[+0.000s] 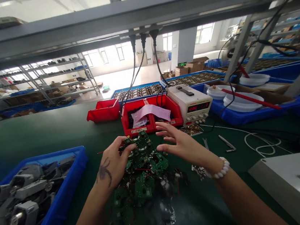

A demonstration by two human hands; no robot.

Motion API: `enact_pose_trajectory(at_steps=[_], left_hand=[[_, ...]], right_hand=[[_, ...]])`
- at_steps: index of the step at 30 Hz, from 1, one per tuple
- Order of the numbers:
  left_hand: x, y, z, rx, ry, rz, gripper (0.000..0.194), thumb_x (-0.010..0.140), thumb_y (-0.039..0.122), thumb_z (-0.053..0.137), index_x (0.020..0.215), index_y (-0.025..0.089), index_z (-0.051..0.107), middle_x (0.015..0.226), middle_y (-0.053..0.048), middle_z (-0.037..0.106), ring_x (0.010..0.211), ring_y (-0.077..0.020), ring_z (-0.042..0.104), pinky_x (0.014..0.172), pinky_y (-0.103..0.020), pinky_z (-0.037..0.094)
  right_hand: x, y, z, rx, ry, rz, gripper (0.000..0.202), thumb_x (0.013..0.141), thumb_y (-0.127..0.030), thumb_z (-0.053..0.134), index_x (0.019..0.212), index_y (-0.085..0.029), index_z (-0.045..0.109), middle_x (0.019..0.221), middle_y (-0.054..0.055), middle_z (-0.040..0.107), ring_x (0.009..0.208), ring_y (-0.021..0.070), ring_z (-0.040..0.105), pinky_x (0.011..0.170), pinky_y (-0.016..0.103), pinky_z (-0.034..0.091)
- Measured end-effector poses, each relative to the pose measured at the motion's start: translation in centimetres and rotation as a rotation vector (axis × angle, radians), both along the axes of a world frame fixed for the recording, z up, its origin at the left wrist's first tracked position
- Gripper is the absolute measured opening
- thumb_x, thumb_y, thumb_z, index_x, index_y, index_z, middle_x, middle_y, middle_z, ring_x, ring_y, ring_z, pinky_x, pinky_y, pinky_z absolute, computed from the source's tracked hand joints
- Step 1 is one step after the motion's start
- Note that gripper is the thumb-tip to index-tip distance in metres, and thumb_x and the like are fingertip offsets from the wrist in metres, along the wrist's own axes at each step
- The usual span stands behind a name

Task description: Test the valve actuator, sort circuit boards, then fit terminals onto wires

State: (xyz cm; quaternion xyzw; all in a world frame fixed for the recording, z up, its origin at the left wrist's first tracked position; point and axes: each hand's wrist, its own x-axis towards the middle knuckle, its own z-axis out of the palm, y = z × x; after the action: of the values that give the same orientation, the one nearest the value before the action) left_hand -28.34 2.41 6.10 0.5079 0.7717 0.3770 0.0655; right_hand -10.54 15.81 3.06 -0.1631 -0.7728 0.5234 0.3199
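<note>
The left hand [114,160] pinched one board [143,141], the right hand [181,143] hung wide and empty at three o'clock, and the board heap [144,187] at six o'clock seemed unfinished to me.

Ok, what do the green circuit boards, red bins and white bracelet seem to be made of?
Green circuit boards: probably coated fibreglass, given the pale solder-like dots. Red bins: likely moulded plastic, smooth, evenly coloured, slight sheen. White bracelet: smooth rounded beads; plastic or stone, can't tell.
</note>
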Motion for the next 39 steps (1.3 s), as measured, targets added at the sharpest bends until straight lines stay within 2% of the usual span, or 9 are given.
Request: enact_pose_trajectory(at_steps=[3,4,6,9,13,19,26,35,39], left_hand=[[-0.3,-0.4,0.5,0.049,-0.203,0.083,0.036,0.079,0.054,0.062,0.095,0.022,0.063,0.089,-0.001,0.072,0.076,-0.0202,0.068,0.069,-0.031,0.055],[0.0,-0.6,0.9,0.053,-0.269,0.08,0.038,0.078,0.055,0.063,0.094,0.021,0.063,0.089,-0.001,0.072,0.077,-0.0199,0.068,0.068,-0.03,0.055],[0.9,-1.4,1.9,0.046,-0.343,0.056,0.04,0.075,0.056,0.067,0.094,0.021,0.064,0.086,0.0,0.073,0.077,-0.019,0.069,0.067,-0.027,0.056],[2.5,-2.7,3.4,0.085,-0.421,0.011,0.039,0.075,0.054,0.069,0.099,0.023,0.066,0.083,0.0,0.074,0.082,-0.02,0.07,0.066,-0.025,0.055],[3.8,-4.2,4.4,0.124,-0.516,0.002,0.042,0.074,0.052,0.071,0.106,0.025,0.067,0.089,-0.001,0.077,0.085,-0.0241,0.072,0.063,-0.028,0.059],[4.0,-5.2,4.3,0.084,-0.556,0.02,0.043,0.073,0.052,0.071,0.109,0.028,0.067,0.093,-0.001,0.077,0.074,-0.0248,0.073,0.059,-0.033,0.062],[4.4,-5.1,4.9,0.076,-0.624,0.019,0.044,0.07,0.052,0.074,0.108,0.029,0.069,0.094,-0.001,0.077,0.078,-0.0257,0.073,0.061,-0.033,0.063],[4.8,-5.6,5.0,0.076,-0.476,0.049,0.042,0.069,0.057,0.071,0.098,0.027,0.071,0.083,0.0,0.077,0.064,-0.0228,0.071,0.051,-0.028,0.061],[4.8,-5.6,5.1,0.106,-0.496,0.045,0.042,0.07,0.055,0.072,0.103,0.03,0.07,0.085,0.001,0.077,0.069,-0.0223,0.072,0.056,-0.027,0.061]], right_hand=[[0.4,-0.1,0.7,-0.028,0.182,-0.268,0.019,0.084,-0.032,0.069,0.097,-0.019,0.067,0.095,0.005,0.069,0.088,0.0199,0.064,0.083,0.036,0.051],[0.6,-0.4,1.1,-0.065,0.246,-0.306,0.013,0.084,-0.031,0.068,0.088,-0.019,0.068,0.084,0.003,0.068,0.079,0.0176,0.063,0.077,0.033,0.052],[1.0,-1.2,1.9,-0.174,0.361,-0.257,0.01,0.083,-0.029,0.071,0.081,-0.019,0.069,0.075,0.0,0.067,0.07,0.0132,0.061,0.069,0.026,0.051],[1.6,-2.5,3.0,-0.316,0.457,-0.09,0.003,0.083,-0.024,0.072,0.081,-0.021,0.071,0.074,-0.002,0.067,0.067,0.008,0.059,0.065,0.018,0.049],[2.0,-3.3,4.0,-0.388,0.484,-0.024,0.003,0.083,-0.021,0.072,0.08,-0.022,0.072,0.073,-0.003,0.067,0.063,0.0056,0.056,0.06,0.014,0.047],[2.1,-3.6,4.3,-0.474,0.499,0.036,0.005,0.083,-0.025,0.072,0.079,-0.021,0.073,0.07,-0.001,0.064,0.058,0.007,0.053,0.055,0.017,0.045],[2.4,-4.0,4.5,-0.466,0.519,0.048,0.009,0.083,-0.032,0.073,0.08,-0.024,0.072,0.066,-0.001,0.06,0.054,0.0075,0.048,0.051,0.019,0.042],[2.4,-4.1,4.4,-0.505,0.525,0.045,0.014,0.082,-0.032,0.074,0.073,-0.023,0.069,0.061,-0.002,0.055,0.056,0.0083,0.048,0.052,0.018,0.042],[2.5,-4.2,4.5,-0.494,0.52,0.047,0.015,0.082,-0.033,0.074,0.073,-0.023,0.069,0.062,-0.002,0.056,0.054,0.0079,0.046,0.05,0.018,0.041]])
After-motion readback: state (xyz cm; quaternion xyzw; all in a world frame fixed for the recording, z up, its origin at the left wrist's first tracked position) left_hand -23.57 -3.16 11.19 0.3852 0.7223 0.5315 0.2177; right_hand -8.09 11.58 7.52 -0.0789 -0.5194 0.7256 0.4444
